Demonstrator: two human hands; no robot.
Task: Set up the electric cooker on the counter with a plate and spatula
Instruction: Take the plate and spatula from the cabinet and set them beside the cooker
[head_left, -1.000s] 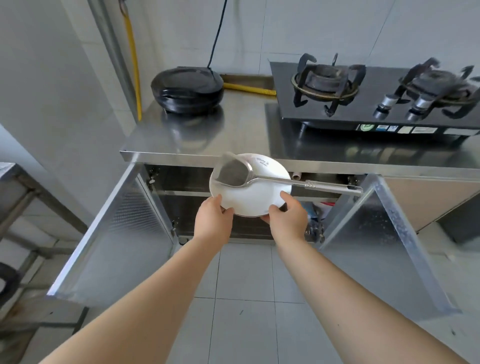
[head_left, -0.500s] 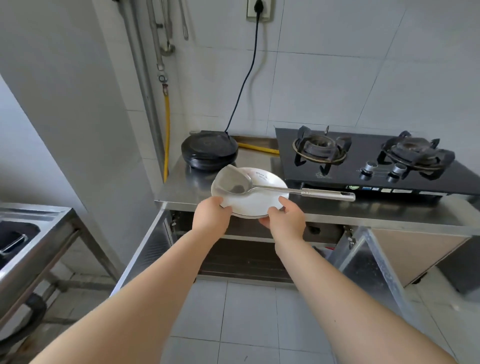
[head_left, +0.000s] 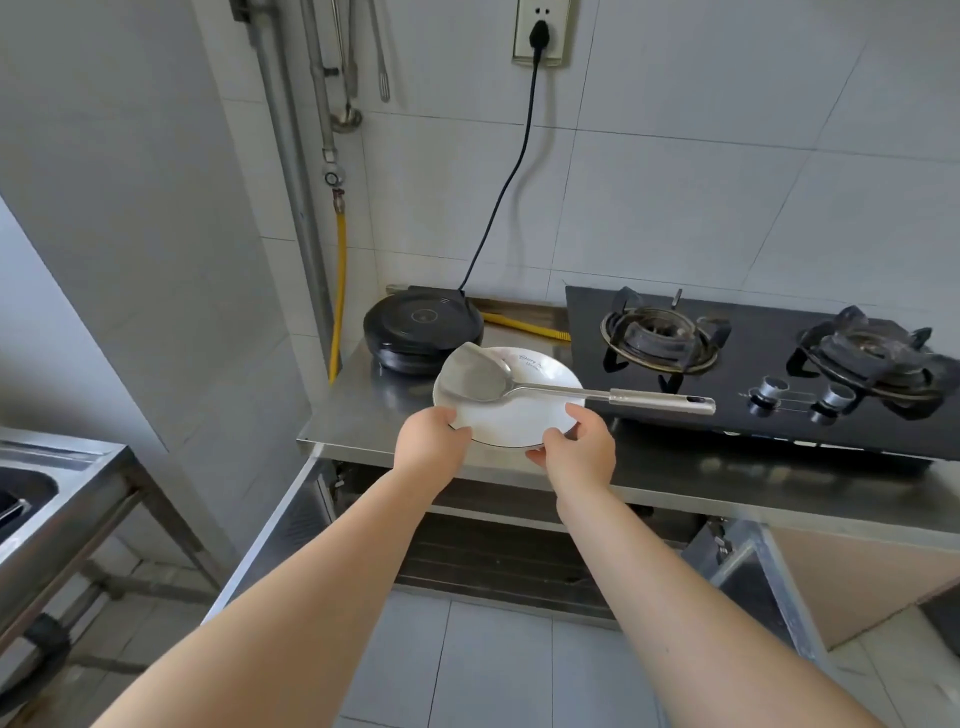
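Observation:
I hold a white plate by its near rim, my left hand on the left side and my right hand on the right. A steel spatula lies across the plate, its handle sticking out to the right over the stove edge. The plate hovers over the front of the steel counter. Behind it, at the counter's back left, sits the round black electric cooker with its lid closed and its black cord plugged into the wall socket.
A black two-burner gas stove fills the counter's right side. A yellow gas hose runs down the wall corner. Cabinet doors below the counter stand open. A steel sink stand is at the left.
The plate with the spatula has risen from in front of the open cabinet to above the counter's front edge. My view has tilted up to the wall.

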